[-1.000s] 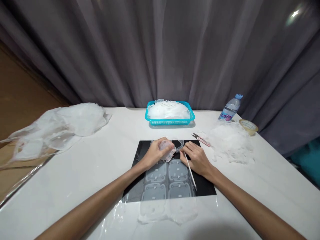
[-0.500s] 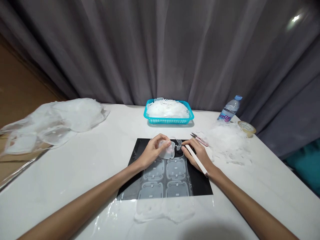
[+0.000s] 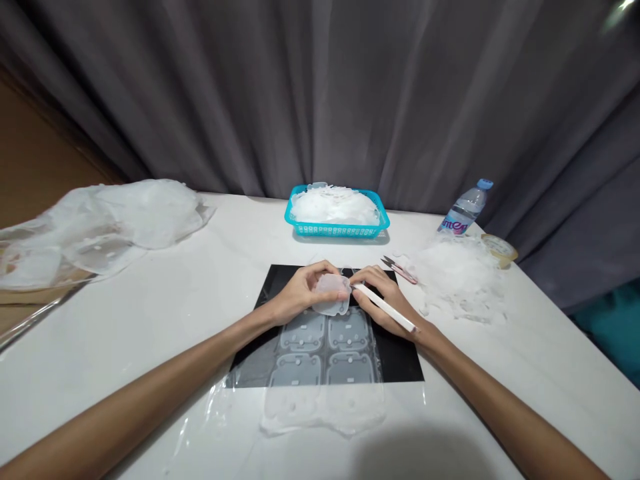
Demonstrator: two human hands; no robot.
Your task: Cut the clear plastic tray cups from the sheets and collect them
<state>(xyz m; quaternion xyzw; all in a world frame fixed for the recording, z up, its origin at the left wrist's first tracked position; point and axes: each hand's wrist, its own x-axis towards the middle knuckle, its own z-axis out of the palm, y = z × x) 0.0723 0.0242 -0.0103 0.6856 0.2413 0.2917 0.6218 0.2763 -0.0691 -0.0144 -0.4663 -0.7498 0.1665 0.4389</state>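
In the head view my left hand (image 3: 299, 291) pinches a translucent, rounded-square plastic piece (image 3: 327, 307) between thumb and fingers. Closed around a slim white pen-like tool (image 3: 387, 309), my right hand (image 3: 385, 288) is at the piece's right edge. The tool's tip is too small to make out. Beneath both hands lies a black mat (image 3: 403, 360), partly covered by a clear sheet of similar rounded-square pieces (image 3: 299, 370). The sheet's near end runs past the mat onto the white table.
A turquoise basket (image 3: 340, 231) heaped with white pieces stands at the back. To the right are small scissors (image 3: 399, 269), a pile of clear scraps (image 3: 463, 280), a tape roll (image 3: 500, 250) and a water bottle (image 3: 465, 208). Bagged translucent sheets (image 3: 135, 217) lie left.
My right hand has come left, bringing the tool against the piece's edge. The thin strip seen between the hands is now mostly hidden. The camera view has shifted slightly.
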